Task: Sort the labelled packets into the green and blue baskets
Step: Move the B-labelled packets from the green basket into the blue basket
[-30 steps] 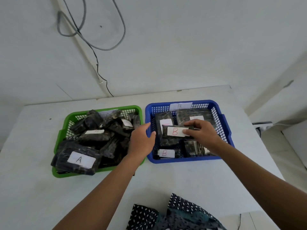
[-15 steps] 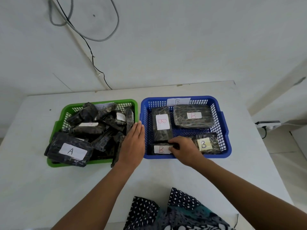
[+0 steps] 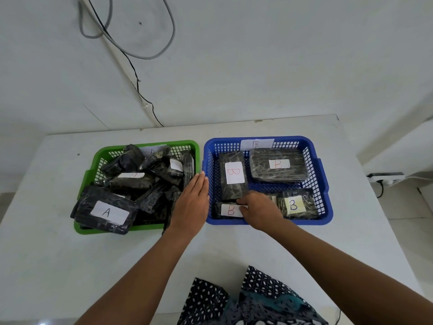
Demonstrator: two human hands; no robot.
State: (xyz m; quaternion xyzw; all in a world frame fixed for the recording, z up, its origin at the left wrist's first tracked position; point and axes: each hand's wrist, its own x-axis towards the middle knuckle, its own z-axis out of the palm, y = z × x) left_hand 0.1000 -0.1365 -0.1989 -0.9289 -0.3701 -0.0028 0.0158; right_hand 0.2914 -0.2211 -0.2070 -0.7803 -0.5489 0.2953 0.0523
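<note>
Right hand (image 3: 260, 211) now low at blue basket (image 3: 326, 205) front edge, grip pinching B packet (image 3: 228, 209); left hand (image 3: 191, 205) flat

1. Left hand (image 3: 191, 205) lies flat, fingers straight and together, palm down, forearm reaching forward.
2. Right hand (image 3: 259, 211) reaches forward too, fingers curled downward (tips hidden), wrist bent.

A white table (image 3: 234, 249) bears 2 baskets, green (image 3: 92, 228) beside blue (image 3: 326, 207), seemingly apart.
</note>
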